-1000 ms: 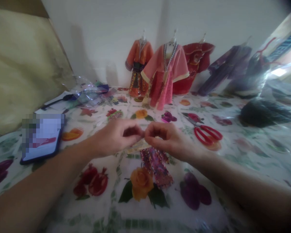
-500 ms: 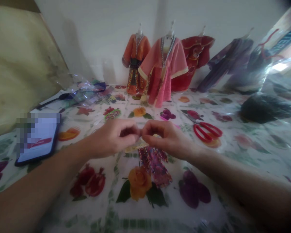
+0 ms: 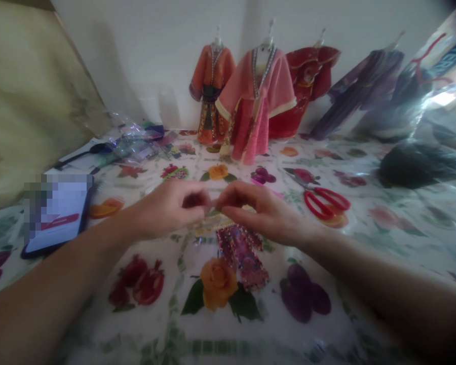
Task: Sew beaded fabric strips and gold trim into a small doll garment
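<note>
My left hand (image 3: 178, 205) and my right hand (image 3: 249, 210) meet fingertip to fingertip at the middle of the view. Each is closed in a pinch, thumb against fingers. Whatever lies between the fingertips is too small and blurred to make out. Just under and behind the hands, a pale yellow trim piece (image 3: 216, 223) lies on the table, partly hidden. From it a sequined pink and purple strip of cloth (image 3: 251, 263) runs toward me, beside the printed orange rose.
Red-handled scissors (image 3: 325, 203) lie right of my hands, a phone (image 3: 63, 218) at the left. Small dresses on stands, including a pink one (image 3: 256, 111), line the wall. Plastic wrapping (image 3: 133, 142) sits back left, a dark brush-like bundle (image 3: 418, 165) at right. A flowered cloth (image 3: 144, 329) covers the table.
Both hands have shifted slightly left and remain together in a pinch. The view has tilted a little, so the dresses and table items appear slightly higher.
</note>
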`<state>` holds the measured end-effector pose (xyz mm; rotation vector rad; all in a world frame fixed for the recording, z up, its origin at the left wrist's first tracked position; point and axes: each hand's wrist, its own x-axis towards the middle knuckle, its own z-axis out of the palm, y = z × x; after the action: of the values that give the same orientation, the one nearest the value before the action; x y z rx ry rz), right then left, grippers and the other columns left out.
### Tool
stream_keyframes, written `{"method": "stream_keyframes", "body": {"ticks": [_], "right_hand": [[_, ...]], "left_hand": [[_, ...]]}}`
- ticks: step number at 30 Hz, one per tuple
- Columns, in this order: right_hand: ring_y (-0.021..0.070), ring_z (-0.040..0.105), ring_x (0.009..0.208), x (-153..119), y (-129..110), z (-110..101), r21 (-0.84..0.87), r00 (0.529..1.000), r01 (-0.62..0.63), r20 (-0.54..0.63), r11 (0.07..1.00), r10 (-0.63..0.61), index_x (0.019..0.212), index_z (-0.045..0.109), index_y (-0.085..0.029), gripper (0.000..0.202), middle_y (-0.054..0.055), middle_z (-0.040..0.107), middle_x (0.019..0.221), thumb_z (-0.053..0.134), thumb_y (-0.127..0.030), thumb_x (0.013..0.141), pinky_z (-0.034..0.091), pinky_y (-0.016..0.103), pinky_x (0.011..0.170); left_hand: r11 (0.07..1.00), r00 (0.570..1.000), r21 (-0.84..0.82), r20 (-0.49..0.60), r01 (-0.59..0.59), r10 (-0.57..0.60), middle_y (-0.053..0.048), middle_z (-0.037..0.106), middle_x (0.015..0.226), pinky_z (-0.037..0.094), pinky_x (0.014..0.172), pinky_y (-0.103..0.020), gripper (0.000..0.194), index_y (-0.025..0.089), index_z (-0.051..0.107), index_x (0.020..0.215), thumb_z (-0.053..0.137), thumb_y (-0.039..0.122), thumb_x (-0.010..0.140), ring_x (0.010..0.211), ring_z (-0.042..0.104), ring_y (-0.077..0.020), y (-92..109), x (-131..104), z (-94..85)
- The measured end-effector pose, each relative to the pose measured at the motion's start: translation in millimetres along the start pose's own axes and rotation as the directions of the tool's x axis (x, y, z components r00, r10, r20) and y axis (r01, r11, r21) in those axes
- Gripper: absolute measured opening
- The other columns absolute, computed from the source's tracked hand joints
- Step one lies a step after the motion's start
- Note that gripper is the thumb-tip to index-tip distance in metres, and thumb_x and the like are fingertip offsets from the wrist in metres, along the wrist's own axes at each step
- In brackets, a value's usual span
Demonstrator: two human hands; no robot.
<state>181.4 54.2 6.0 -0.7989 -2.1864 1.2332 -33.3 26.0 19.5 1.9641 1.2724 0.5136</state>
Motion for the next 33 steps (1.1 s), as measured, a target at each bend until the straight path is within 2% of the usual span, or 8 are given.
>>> {"method": "stream_keyframes", "body": {"ticks": [4,7,10,17,23,27,33], "right_hand": [[0.0145,0.06,0.081,0,12,0,-0.218,0.999,0.022,0.04,0.976,-0.014,0.1,0.063,-0.017,0.018,0.004,0.066,0.093,0.054,-0.015,0.085,0.048,0.028,0.074],[0.0177,0.059,0.089,-1,20,4,-0.423,0.993,0.111,0.077,0.899,-0.086,0.106,0.062,-0.016,0.023,0.007,0.064,0.099,0.055,-0.015,0.084,0.046,0.031,0.08],[0.0189,0.058,0.091,-1,24,8,-0.52,0.988,0.15,0.102,0.841,-0.113,0.107,0.061,-0.016,0.023,0.008,0.063,0.1,0.054,-0.015,0.086,0.045,0.031,0.081],[0.0187,0.058,0.09,3,24,10,-0.558,0.991,0.122,0.111,0.821,-0.072,0.105,0.063,-0.016,0.02,0.007,0.063,0.098,0.053,-0.017,0.087,0.041,0.029,0.08],[0.0137,0.052,0.072,7,25,10,-0.533,0.995,0.084,0.087,0.842,-0.044,0.09,0.064,-0.017,0.013,0.002,0.062,0.082,0.055,-0.014,0.082,0.037,0.025,0.066],[0.0125,0.052,0.07,8,24,10,-0.495,0.997,0.046,0.07,0.868,-0.014,0.084,0.063,-0.017,0.011,0.001,0.062,0.079,0.055,-0.012,0.079,0.036,0.025,0.065],[0.0123,0.053,0.073,8,24,7,-0.445,0.996,0.078,0.005,0.892,-0.085,0.083,0.063,-0.016,0.011,0.002,0.061,0.081,0.056,-0.009,0.077,0.039,0.024,0.067]], "left_hand": [[0.994,0.996,0.105,0.076,0.035,-0.043,0.004,0.06,0.069,0.04,0.059,-0.021,0.006,0.019,0.061,0.077,0.055,0.019,0.079,0.064,0.053,-0.0108,-2,1,-6.4],[0.984,0.989,0.168,0.127,0.057,-0.078,0.004,0.059,0.068,0.038,0.057,-0.022,0.007,0.019,0.06,0.075,0.053,0.019,0.078,0.063,0.052,-0.0109,-2,0,-7.6],[0.977,0.988,0.211,0.137,0.04,-0.07,0.003,0.059,0.071,0.038,0.057,-0.023,0.009,0.02,0.06,0.076,0.051,0.018,0.077,0.065,0.053,-0.012,-3,-1,-5.7],[0.958,0.985,0.279,0.14,0.058,-0.101,0.0,0.063,0.08,0.04,0.062,-0.026,0.011,0.02,0.061,0.082,0.05,0.023,0.08,0.071,0.057,-0.0153,-9,1,1.5],[0.947,0.983,0.32,0.157,0.036,-0.091,-0.002,0.065,0.084,0.04,0.067,-0.027,0.012,0.02,0.062,0.084,0.051,0.025,0.08,0.075,0.059,-0.0168,-13,4,4.4],[0.94,0.987,0.336,0.125,0.054,-0.102,-0.003,0.066,0.086,0.042,0.071,-0.029,0.013,0.02,0.062,0.084,0.052,0.027,0.08,0.078,0.06,-0.0181,-13,5,5.7],[0.96,0.981,0.249,0.114,0.126,-0.158,-0.001,0.066,0.084,0.04,0.059,-0.025,0.013,0.023,0.062,0.088,0.052,0.028,0.081,0.068,0.061,-0.0162,-14,4,7.9]]}}
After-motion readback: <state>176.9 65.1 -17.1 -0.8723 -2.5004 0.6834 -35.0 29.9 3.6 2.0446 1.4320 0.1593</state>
